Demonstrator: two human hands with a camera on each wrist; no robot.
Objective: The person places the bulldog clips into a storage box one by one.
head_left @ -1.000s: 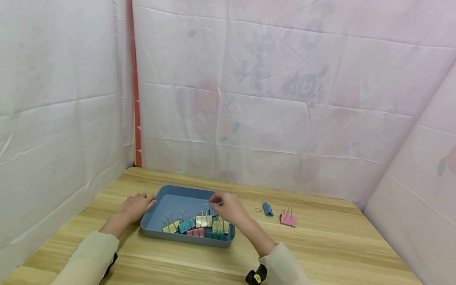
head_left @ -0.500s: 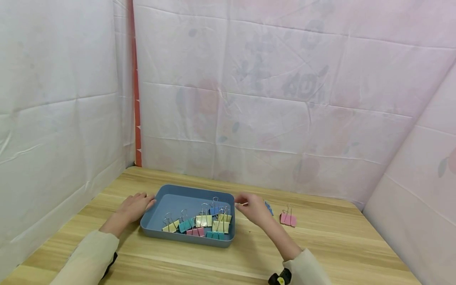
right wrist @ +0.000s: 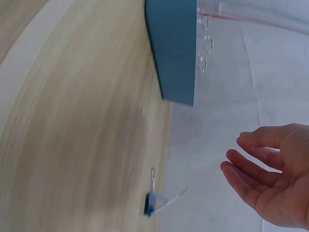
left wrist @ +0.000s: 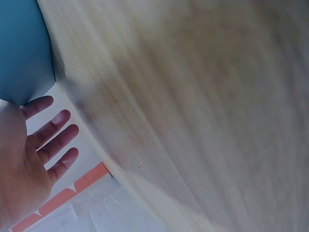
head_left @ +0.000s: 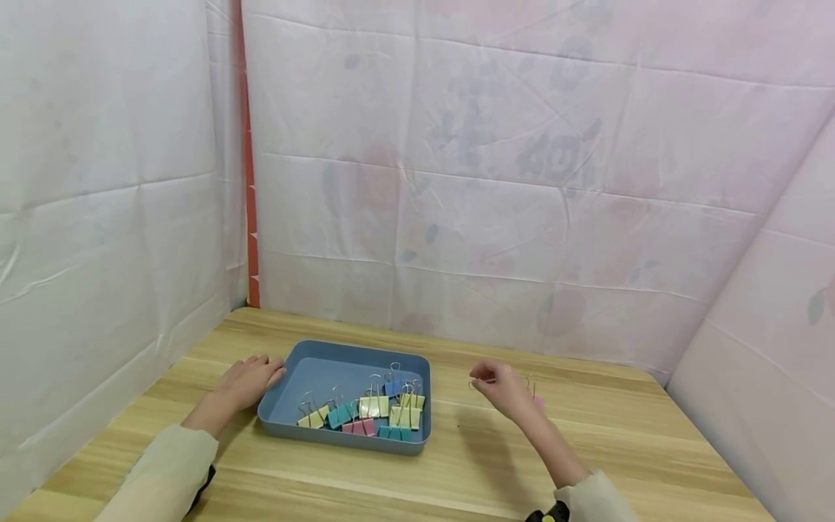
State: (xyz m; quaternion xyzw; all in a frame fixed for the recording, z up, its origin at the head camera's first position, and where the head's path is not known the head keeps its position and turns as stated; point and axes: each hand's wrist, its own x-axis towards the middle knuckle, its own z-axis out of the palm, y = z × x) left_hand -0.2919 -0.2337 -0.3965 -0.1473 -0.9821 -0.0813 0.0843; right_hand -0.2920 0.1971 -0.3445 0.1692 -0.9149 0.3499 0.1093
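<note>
My left hand (head_left: 246,382) lies against the left side of a blue-grey tray (head_left: 316,373); in the left wrist view its fingers are extended and spread beside the tray's corner. My right hand (head_left: 501,389) hovers above the table right of the tray, fingers slightly bent and nothing between them, as the right wrist view confirms. Below it on the wood sits a blue binder clip (right wrist: 148,205), largely hidden by the hand in the head view. Behind the right wrist a pink binder clip (head_left: 538,404) shows only in part.
Inside the tray, toward its front and right, are several binder clips: yellow (head_left: 374,406), teal (head_left: 342,414), pink (head_left: 359,427) and blue (head_left: 393,388). White printed curtains (head_left: 457,181) enclose the wooden table (head_left: 365,486) at the back and sides.
My right hand has moved from over the tray's right end rightward to above the blue binder clip on the table. The left hand and the tray stay in place.
</note>
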